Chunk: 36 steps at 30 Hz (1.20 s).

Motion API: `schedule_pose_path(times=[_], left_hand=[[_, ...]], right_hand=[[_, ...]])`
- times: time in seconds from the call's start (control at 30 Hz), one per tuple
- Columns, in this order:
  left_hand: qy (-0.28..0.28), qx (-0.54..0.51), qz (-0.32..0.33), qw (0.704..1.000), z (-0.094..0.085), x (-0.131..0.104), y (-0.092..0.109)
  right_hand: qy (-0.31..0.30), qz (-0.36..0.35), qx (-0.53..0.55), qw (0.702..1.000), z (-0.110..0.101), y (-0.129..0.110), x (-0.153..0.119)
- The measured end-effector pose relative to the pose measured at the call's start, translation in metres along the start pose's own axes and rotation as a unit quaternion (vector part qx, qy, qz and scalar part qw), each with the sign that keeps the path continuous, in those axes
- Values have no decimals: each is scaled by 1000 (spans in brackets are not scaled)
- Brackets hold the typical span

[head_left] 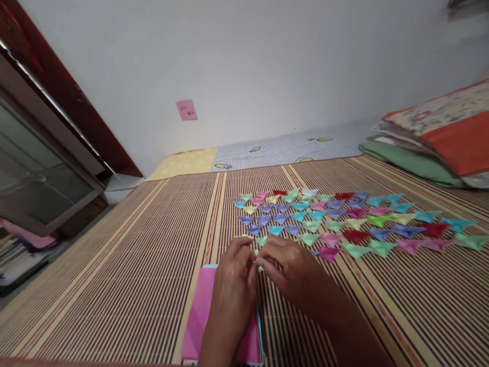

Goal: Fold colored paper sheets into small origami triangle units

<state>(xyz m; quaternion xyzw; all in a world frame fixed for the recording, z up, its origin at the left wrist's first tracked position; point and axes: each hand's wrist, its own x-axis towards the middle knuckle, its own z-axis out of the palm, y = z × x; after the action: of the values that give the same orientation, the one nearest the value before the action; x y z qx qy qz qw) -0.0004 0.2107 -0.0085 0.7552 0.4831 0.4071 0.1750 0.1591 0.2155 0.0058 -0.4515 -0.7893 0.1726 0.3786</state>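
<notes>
My left hand (236,272) and my right hand (293,262) meet above the striped mat, fingertips pinched together. Between them is a small pale, yellowish-green piece of paper (261,268), mostly hidden by the fingers. Under my left wrist lies a stack of paper sheets (197,311), bright pink on top with light blue edges showing. Just beyond my hands, small folded paper shapes (280,219) with pointed ends stand in rows, in blue, green, pink, red, yellow and purple.
The striped mat (126,265) covers the wide surface. Folded cloths and an orange-trimmed cushion (451,137) are piled at the right. Behind, a pink note (187,110) sticks to the white wall (267,66). A glass-panelled cabinet (42,168) stands at the left.
</notes>
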Motion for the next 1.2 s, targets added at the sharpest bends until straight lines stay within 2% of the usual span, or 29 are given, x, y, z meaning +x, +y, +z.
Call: schedule_pose_path(times=[0.13,0.2,0.27,0.33,0.47,0.63,0.77,0.87,1.0,1.2], left_hand=[[29,14,10,999,0,0,-3],[43,20,14,999,1,0,-3],[62,20,16,998,2,0,-3],[76,4,18,997,3,0,-2],[76,-31,25,996,4,1,0],[62,-38,19,997,3,3,2],[57,-46,22,997,3,4,1],[61,-48,15,997,2,4,1],[48,-60,-3,997,4,3,-1],[27,-82,-22,996,8,4,-8]], right_hand=[[81,82,53,992,-11,5,-1],[59,131,57,988,-12,4,-2],[29,150,39,988,-8,1,-1],[23,144,-8,989,-1,-2,1],[54,122,-85,987,11,-6,2],[67,84,-111,988,10,-3,-1],[96,75,-74,990,10,0,1],[81,54,-23,995,12,2,3],[71,37,-23,997,13,1,2],[35,93,7,995,12,2,2]])
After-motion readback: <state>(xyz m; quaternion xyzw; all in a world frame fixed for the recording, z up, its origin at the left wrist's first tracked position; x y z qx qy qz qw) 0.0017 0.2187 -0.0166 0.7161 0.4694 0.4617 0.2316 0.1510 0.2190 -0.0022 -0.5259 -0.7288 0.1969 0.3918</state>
